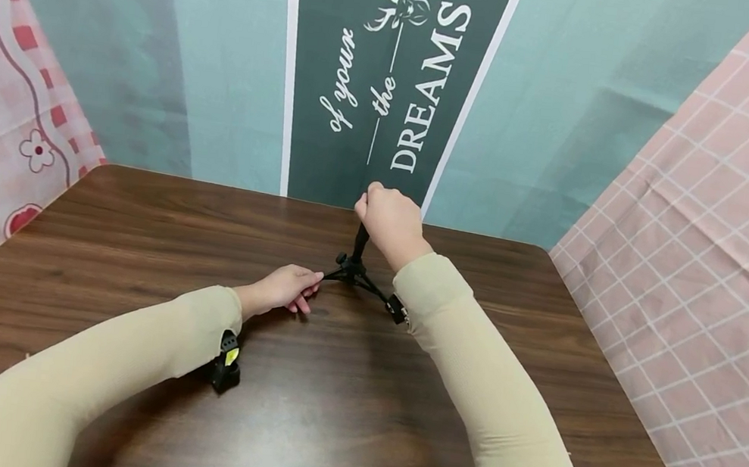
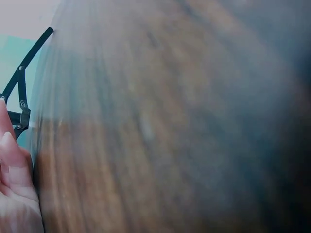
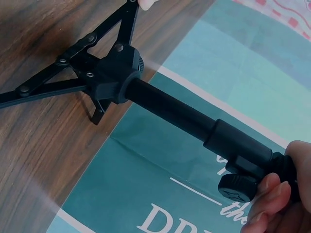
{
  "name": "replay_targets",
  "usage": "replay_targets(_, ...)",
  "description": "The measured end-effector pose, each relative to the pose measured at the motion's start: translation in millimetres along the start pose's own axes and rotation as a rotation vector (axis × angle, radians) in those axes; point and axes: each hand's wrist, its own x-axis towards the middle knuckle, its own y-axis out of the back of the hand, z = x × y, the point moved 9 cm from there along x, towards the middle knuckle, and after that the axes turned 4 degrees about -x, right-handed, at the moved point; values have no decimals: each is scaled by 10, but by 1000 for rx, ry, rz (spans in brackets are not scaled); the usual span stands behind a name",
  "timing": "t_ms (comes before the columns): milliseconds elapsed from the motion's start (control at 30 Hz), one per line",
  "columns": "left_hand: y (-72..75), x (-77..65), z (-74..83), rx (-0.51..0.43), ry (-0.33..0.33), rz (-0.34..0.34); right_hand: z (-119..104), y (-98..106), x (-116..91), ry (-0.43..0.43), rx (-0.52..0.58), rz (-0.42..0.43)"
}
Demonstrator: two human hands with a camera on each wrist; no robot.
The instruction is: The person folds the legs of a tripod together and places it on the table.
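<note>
one small black tripod [image 1: 357, 266] standing near the far edge of the brown wood table [image 1: 107, 236], right hand [image 1: 386, 216] with its grip wrapped round the top of the tripod's column, left hand [image 1: 282, 288] pinching one leg tip just left of the tripod, two beige sleeves, one "DREAMS" banner [image 1: 391, 75] right behind the tripod

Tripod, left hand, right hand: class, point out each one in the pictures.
tripod [image 3: 170, 109]: right wrist view, on the black centre column.
left hand [image 1: 279, 288]: head view, on the back of the hand, fingers pinching a tripod leg.
right hand [image 1: 390, 216]: head view, on the knuckles gripping the column top.
</note>
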Motion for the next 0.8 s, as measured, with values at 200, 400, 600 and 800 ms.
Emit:
replay_targets(200,29,8,17,-11,-19,-6,-10,29,28,-6,-9,5)
replay_targets(400,34,-9,13,-23,-14,-11,-28,33,21,8,-14,10)
replay_targets(600,28,7,36,-21,-8,-3,-1,43,17,4,-18,23)
replay_targets(800,7,0,41,4,35,-19,-22,-2,17,6,-37,-6)
